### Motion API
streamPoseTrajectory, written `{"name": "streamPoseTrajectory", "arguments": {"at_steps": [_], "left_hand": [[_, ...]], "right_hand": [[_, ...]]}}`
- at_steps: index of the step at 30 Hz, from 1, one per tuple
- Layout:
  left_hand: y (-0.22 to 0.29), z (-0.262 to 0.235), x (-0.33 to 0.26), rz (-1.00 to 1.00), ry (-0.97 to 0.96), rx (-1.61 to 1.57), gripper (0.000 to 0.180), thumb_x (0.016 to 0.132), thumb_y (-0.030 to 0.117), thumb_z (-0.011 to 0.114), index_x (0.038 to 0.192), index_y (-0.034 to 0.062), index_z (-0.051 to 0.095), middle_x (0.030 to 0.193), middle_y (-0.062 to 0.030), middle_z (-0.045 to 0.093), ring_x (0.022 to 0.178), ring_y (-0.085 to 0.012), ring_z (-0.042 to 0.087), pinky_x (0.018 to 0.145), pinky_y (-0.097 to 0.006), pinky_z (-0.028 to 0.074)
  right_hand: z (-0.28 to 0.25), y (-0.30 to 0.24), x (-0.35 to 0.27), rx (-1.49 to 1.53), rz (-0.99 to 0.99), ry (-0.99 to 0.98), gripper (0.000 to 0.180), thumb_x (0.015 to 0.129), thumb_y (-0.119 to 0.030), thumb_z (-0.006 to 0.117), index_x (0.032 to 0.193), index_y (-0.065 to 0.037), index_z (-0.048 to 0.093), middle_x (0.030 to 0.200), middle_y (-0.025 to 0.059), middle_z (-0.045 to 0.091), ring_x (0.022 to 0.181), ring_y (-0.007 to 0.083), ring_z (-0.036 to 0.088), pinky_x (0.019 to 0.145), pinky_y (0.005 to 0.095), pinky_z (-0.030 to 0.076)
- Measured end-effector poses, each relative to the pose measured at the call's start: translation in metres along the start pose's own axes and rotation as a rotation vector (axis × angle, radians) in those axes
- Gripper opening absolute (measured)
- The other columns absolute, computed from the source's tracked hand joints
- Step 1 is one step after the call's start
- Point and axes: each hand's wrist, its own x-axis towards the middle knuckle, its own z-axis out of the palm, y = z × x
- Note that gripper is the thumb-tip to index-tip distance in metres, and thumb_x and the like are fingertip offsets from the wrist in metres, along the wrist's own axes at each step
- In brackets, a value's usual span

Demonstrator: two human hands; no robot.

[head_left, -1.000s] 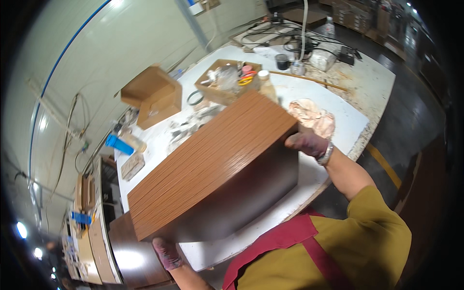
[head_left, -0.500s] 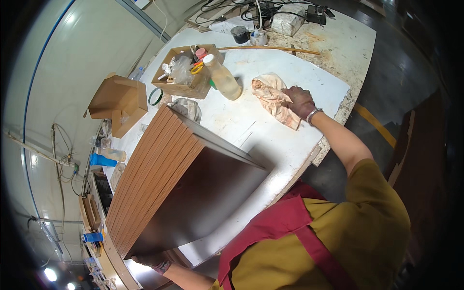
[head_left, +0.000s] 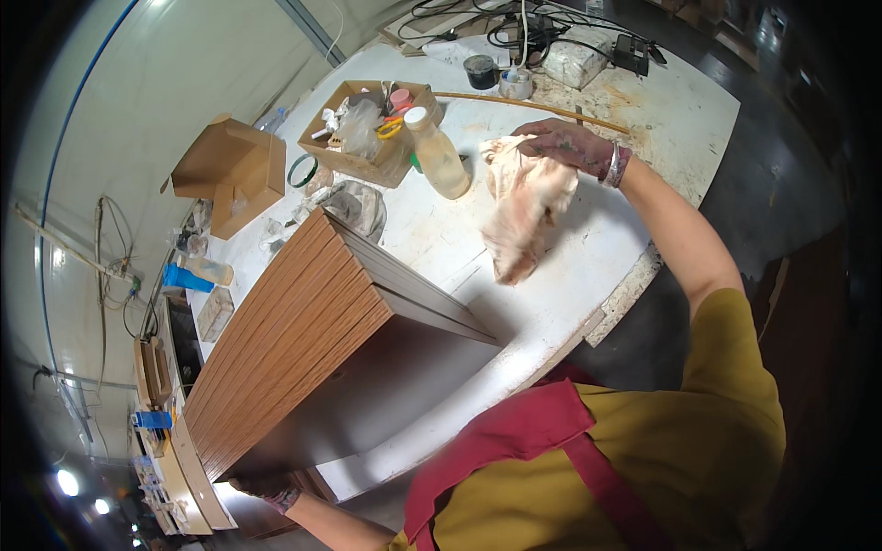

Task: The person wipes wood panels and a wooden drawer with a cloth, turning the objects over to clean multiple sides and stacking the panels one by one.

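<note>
Largest on my feed is the white table (head_left: 597, 266), worn and stained toward its far edge. Over its near left part stands the stack of wood-grain boards (head_left: 294, 340), tilted, striped edges up and a dark face toward the wearer. I judge it heavy and stiff, its smooth face likely slippery and its corners easy to chip; I would take it with both hands by opposite lower edges. Beyond it sits an open cardboard box (head_left: 262, 174). The cloth (head_left: 524, 202) hangs crumpled at the right, soft and light, best pinched by a bunched fold. Near it stands a white-capped bottle (head_left: 436, 156). The right hand (head_left: 571, 147) is closed on the cloth's upper end. The left hand (head_left: 266, 491) is at the stack's lower left corner, its fingers partly hidden, so I cannot tell how far they curl
</note>
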Motion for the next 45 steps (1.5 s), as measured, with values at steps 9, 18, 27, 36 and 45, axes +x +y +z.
{"name": "streamPoseTrajectory", "arguments": {"at_steps": [9,18,27,36,45], "left_hand": [[-0.013,-0.024,0.01,0.217,0.077,0.395,0.072,0.087,0.059,0.047,0.136,0.0059,0.046,0.137,-0.0132,0.047,0.123,-0.0291,0.044,0.103,-0.045,0.036],[-0.004,-0.028,-0.017,0.001,0.058,-0.1,0.06,0.09,0.043,0.05,0.138,0.0064,0.044,0.14,-0.0099,0.046,0.128,-0.0253,0.043,0.107,-0.042,0.035],[-0.006,0.03,-0.031,0.007,-0.324,-0.626,0.059,0.088,0.033,0.063,0.135,0.0036,0.045,0.131,-0.0074,0.053,0.117,-0.0201,0.051,0.098,-0.035,0.043],[0.051,0.08,-0.04,-0.077,-0.368,-0.673,0.073,0.073,0.036,0.078,0.132,0.003,0.049,0.124,-0.0074,0.059,0.111,-0.0191,0.056,0.094,-0.033,0.047],[0.048,0.071,-0.037,-0.148,-0.395,-0.676,0.072,0.075,0.044,0.073,0.131,0.0038,0.051,0.126,-0.0071,0.059,0.114,-0.0229,0.055,0.096,-0.036,0.046]], "right_hand": [[0.055,0.006,-0.006,-0.874,0.269,0.044,0.06,0.078,-0.016,0.061,0.135,-0.007,0.045,0.13,0.0155,0.053,0.114,0.0307,0.055,0.095,0.0391,0.044],[0.153,0.08,-0.005,-1.038,-0.082,-0.299,0.071,0.081,-0.046,0.062,0.14,-0.012,0.044,0.144,0.016,0.041,0.136,0.0353,0.032,0.112,0.0473,0.026],[0.05,0.186,0.194,0.177,-0.304,0.224,0.08,0.087,-0.015,0.064,0.152,-0.009,0.018,0.156,0.0115,0.02,0.142,0.0242,0.022,0.116,0.039,0.016],[0.064,0.147,0.237,-0.204,-0.291,0.173,0.067,0.083,-0.019,0.069,0.14,-0.005,0.036,0.135,0.0144,0.045,0.124,0.0258,0.045,0.104,0.0399,0.034],[0.05,0.099,0.209,-0.354,-0.288,0.131,0.064,0.076,-0.022,0.075,0.13,-0.002,0.048,0.12,0.0175,0.057,0.111,0.0282,0.056,0.094,0.0391,0.044]]}}
